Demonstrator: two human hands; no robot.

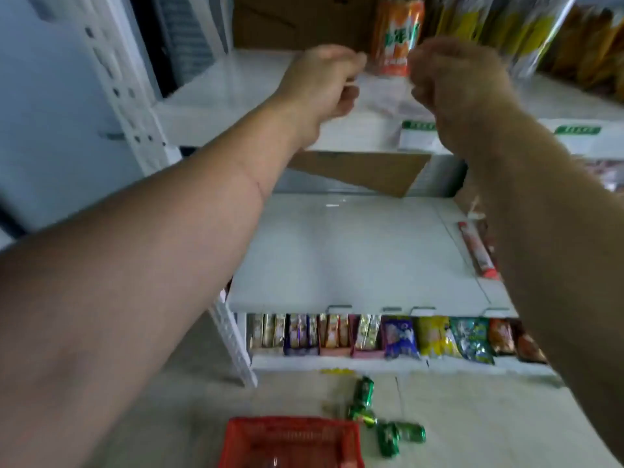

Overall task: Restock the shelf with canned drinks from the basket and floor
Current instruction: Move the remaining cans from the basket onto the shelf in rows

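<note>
Both hands are raised to the upper shelf [236, 92] in the upper centre of the frame, with the left hand [326, 81] and the right hand [452, 86] set close together on either side of an upright orange can [398, 35] that stands just behind them. Both sets of fingers are seen curled in; something thin and clear seems to be stretched between them, but blur prevents it from being made out, so whether anything is actually pinched cannot be told. The orange can is touched by neither hand. The remaining stock is found far from either grip, at the bottom of the frame: four green cans [388, 420] are lying on their sides on the floor, long axes flat and pointing different ways, just to the right of the red basket [290, 440], whose contents cannot be read. The cans are placed below and slightly towards the right arm, so the right hand is judged the nearer, and a downward reach with a grip across the can's width would be called for.
</note>
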